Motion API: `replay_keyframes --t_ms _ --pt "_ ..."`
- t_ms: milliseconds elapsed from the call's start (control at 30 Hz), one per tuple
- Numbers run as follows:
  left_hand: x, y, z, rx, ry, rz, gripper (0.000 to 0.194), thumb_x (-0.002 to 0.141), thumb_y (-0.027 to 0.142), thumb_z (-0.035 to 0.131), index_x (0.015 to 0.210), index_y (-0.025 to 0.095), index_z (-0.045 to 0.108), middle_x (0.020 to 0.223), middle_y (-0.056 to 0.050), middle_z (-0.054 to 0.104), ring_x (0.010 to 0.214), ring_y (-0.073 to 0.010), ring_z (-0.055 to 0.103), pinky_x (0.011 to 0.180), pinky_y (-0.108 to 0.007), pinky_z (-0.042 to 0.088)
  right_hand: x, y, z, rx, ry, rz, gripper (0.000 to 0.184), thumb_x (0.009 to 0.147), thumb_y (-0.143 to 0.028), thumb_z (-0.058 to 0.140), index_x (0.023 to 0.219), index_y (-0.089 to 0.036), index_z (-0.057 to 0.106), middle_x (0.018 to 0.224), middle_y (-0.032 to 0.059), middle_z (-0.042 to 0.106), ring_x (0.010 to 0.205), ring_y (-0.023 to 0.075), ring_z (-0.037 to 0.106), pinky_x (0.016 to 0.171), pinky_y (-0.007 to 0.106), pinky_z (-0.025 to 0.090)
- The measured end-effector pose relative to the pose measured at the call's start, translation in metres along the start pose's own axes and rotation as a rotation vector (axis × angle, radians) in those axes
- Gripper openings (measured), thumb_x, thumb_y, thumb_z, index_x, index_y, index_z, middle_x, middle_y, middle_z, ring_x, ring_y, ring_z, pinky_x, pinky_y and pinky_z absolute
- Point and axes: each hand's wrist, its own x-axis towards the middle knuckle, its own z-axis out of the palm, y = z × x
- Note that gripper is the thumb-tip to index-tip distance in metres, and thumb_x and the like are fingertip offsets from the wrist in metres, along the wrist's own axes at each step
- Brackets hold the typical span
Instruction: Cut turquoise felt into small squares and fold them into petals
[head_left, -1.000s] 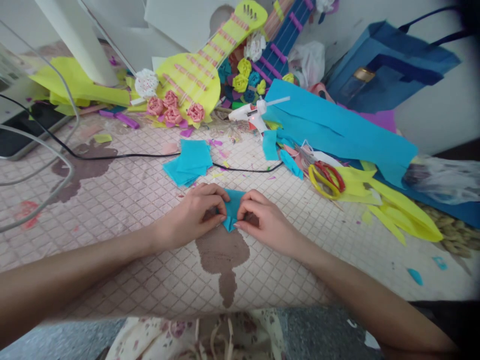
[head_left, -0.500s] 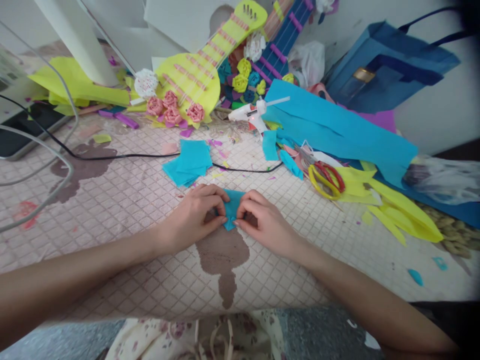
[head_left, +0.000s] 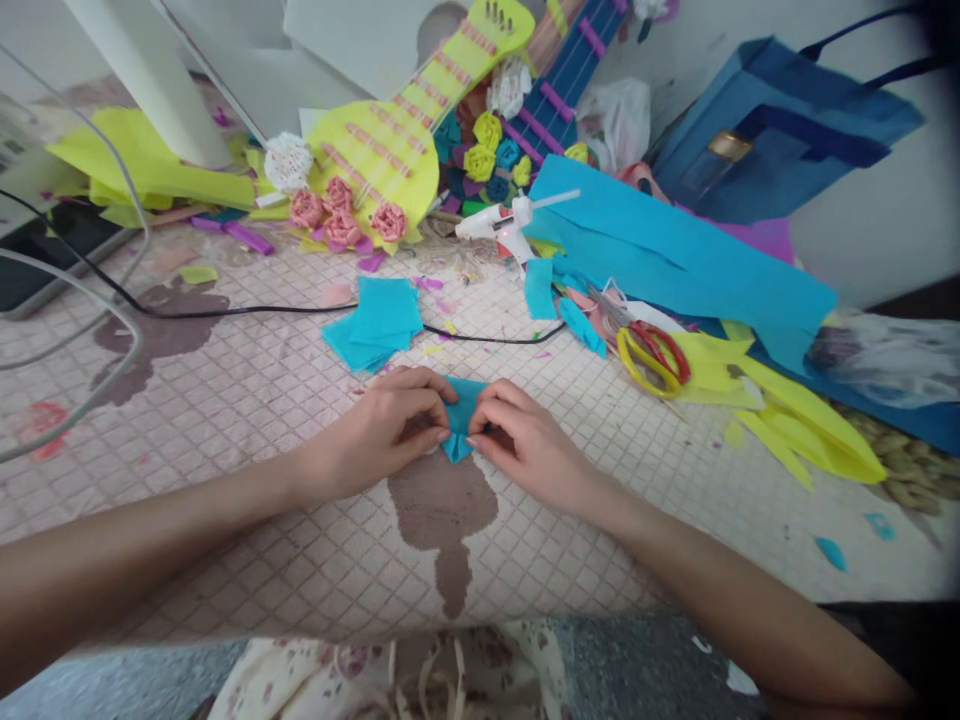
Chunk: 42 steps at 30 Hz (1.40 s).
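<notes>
A small blue paper piece (head_left: pixel 461 415) lies on the pink quilted cloth (head_left: pixel 247 400) in the middle of the view. My left hand (head_left: pixel 386 425) pinches its left side with curled fingers. My right hand (head_left: pixel 525 440) pinches its right side the same way. The two hands nearly meet over the paper, and most of it is hidden under the fingers. A short stack of blue paper squares (head_left: pixel 379 322) lies just beyond my left hand.
Yellow-and-red scissors (head_left: pixel 651 355) lie to the right beside yellow paper scraps (head_left: pixel 780 405). A white glue gun (head_left: pixel 501 222), a large blue paper sheet (head_left: pixel 675 255), a yellow paper guitar (head_left: pixel 397 140) with paper roses and a blue bag (head_left: pixel 780 130) crowd the back. A black cable (head_left: pixel 247 312) crosses the cloth.
Both hands have kept their pinch on the blue paper piece and drawn its sides slightly closer together. The view has shifted a little.
</notes>
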Motion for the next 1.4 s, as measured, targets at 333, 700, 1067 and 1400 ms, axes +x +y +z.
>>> replay_keyframes --t_ms 333,700,1067,1400 --pt "-0.0009 0.001 0.0054 0.023 0.066 -0.017 0.008 0.078 0.011 0.057 0.073 0.016 0.06 0.103 -0.006 0.06 0.097 -0.0194 0.054 0.087 -0.036 0.041 -0.0004 0.0001 0.0038 -0.017 0.035 0.015 0.011 0.081 -0.01 0.055 0.078 -0.019 0.05 0.088 0.0015 0.047 0.08 0.0132 0.05 0.07 0.026 0.042" --pt "-0.001 0.0002 0.0091 0.043 0.078 -0.019 0.007 0.077 0.011 0.058 0.074 0.017 0.06 0.102 -0.005 0.059 0.097 -0.0198 0.053 0.087 -0.037 0.04 -0.0002 -0.0011 0.0056 -0.04 0.044 0.029 0.011 0.08 -0.009 0.056 0.077 -0.018 0.05 0.088 0.0016 0.047 0.078 0.0124 0.05 0.069 0.026 0.041" --pt "0.0009 0.0016 0.0079 0.038 0.069 -0.037 0.006 0.078 0.014 0.06 0.082 0.018 0.059 0.101 -0.005 0.06 0.097 -0.0202 0.053 0.087 -0.038 0.039 -0.0002 -0.0009 0.0062 -0.058 0.046 0.025 0.014 0.078 -0.007 0.056 0.077 -0.018 0.049 0.087 0.0012 0.046 0.079 0.0126 0.049 0.07 0.026 0.041" --pt "-0.0006 0.0013 0.0041 0.046 0.013 -0.014 0.01 0.081 0.014 0.057 0.078 0.02 0.065 0.103 -0.004 0.058 0.099 -0.0205 0.052 0.088 -0.037 0.039 -0.0007 -0.002 0.0065 -0.057 0.043 0.014 0.013 0.081 -0.008 0.054 0.085 -0.02 0.05 0.092 0.0024 0.047 0.084 0.0147 0.049 0.073 0.028 0.041"
